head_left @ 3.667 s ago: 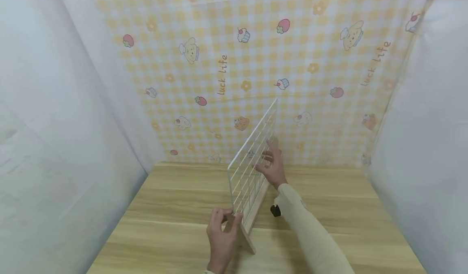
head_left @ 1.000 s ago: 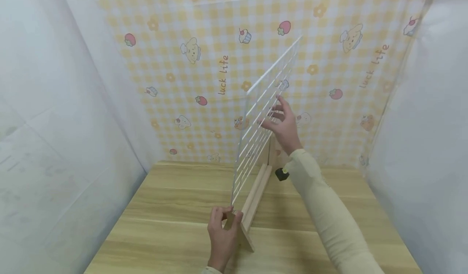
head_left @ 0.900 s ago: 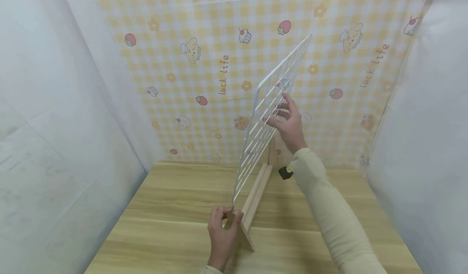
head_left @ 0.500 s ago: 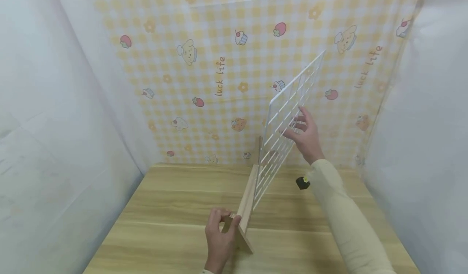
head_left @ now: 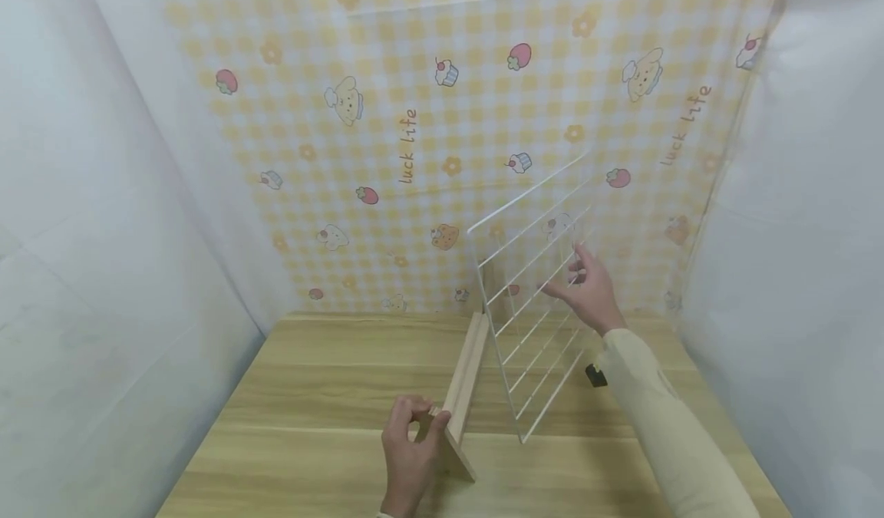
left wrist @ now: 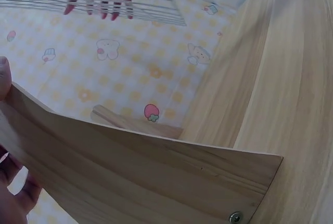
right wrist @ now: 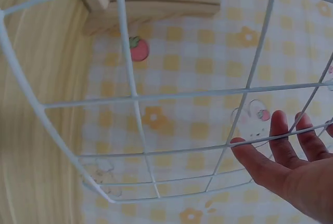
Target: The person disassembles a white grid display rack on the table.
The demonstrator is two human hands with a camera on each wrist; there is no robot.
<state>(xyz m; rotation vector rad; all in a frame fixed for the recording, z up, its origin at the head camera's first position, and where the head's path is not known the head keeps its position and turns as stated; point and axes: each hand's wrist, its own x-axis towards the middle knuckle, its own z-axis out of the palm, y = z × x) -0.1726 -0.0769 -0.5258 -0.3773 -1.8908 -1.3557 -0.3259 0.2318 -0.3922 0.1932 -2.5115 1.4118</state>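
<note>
In the head view, my left hand pinches the top of the near end board of a wooden stand. Two parallel rails run from that board to a far end board by the backdrop. The left wrist view shows the near end board close up, with a screw low on it. To the right of the stand, my right hand holds a white wire grid panel, tilted and apart from the rails. In the right wrist view, the thumb and fingers of my right hand grip its wires.
The stand rests on a wood-grain tabletop. A yellow checked cloth hangs behind it, and white sheets enclose both sides. A small black device sits by my right wrist.
My right hand has lifted the wire grid out of the stand, then carried it rightward and down, tilting it. My left hand has stayed on the end board.
</note>
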